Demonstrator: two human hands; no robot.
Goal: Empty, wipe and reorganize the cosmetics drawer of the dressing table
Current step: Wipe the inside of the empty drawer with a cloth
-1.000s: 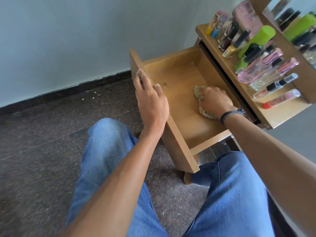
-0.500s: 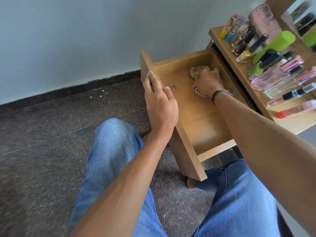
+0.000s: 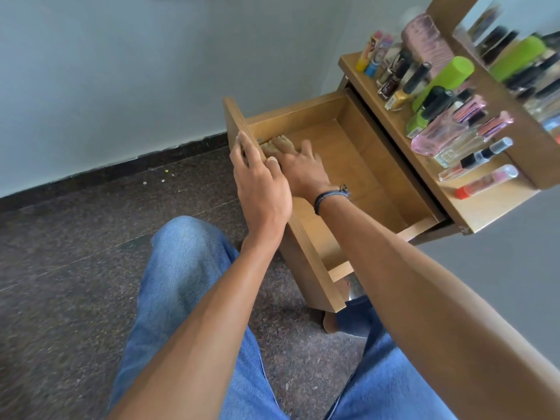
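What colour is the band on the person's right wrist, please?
The wristband is black with a greyish-blue strand, seen best in the head view.

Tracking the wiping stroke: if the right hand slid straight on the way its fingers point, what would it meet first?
Likely the drawer front, near its far corner; the right hand presses the cloth almost against it. Depth is hard to judge.
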